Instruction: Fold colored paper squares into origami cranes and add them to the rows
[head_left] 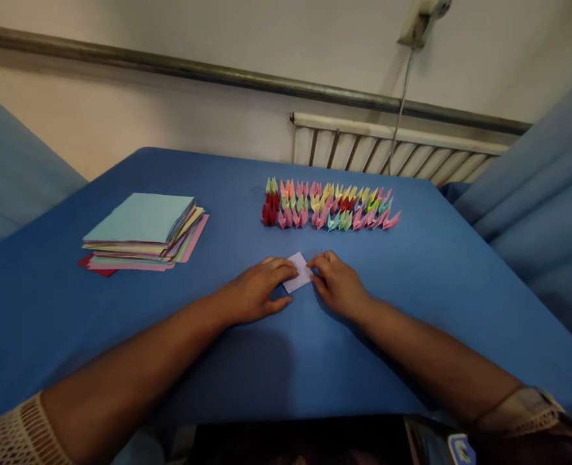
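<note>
A small folded piece of pale lilac paper [300,276] lies on the blue tablecloth between my hands. My left hand [261,287] rests over its left side, fingertips on the paper and thumb apart below it. At the right corner, the thumb and forefinger of my right hand [337,284] come together on the paper's edge. Just beyond the hands stand rows of small folded-paper figures [319,216] in pink, red, yellow, green and blue.
A stack of coloured paper sheets [140,219], light blue on top, sits at the left of the blue-covered table [227,174]. Behind the table are a radiator [363,135] and a wall pipe [218,74]. Blue curtains [547,213] hang at both sides.
</note>
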### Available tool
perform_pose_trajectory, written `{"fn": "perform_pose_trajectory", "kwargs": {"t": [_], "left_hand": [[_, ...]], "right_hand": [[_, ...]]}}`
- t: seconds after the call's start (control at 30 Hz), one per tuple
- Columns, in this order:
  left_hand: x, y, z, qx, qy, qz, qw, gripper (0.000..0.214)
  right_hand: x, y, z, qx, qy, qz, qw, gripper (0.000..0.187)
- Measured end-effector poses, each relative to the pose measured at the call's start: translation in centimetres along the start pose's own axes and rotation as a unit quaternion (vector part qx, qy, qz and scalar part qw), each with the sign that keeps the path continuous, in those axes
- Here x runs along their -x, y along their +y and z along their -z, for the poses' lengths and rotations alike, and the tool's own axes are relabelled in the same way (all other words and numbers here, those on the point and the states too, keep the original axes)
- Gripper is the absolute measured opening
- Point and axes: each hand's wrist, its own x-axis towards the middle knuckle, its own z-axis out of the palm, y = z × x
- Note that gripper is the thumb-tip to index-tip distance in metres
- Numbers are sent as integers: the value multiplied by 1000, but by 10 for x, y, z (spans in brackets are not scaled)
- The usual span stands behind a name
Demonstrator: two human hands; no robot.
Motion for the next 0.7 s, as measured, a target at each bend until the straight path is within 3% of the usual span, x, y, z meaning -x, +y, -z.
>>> {"fn": "perform_pose_trajectory", "kwargs": {"t": [0.1, 0.17, 0.4, 0.53, 0.7], "left_hand": [[-1, 2, 2, -2, 10, -6, 1000, 32], [-2, 3, 2, 3, 17, -5, 1000, 28], [-2, -3, -4, 35, 36, 11, 999, 29], [-5, -6, -8, 28, 45, 34, 998, 18], [-10, -6, -10, 43, 74, 85, 993, 22]], "right_hand": [[4, -2, -1, -20, -18, 89, 996, 26], [3, -2, -1, -17, -30, 106, 994, 26], [-5, 2, -3, -18, -25, 76, 997, 6], [-4, 2, -2, -25, -27, 69, 997, 4], [-7, 7, -5, -38, -15, 34, 999, 7]]}}
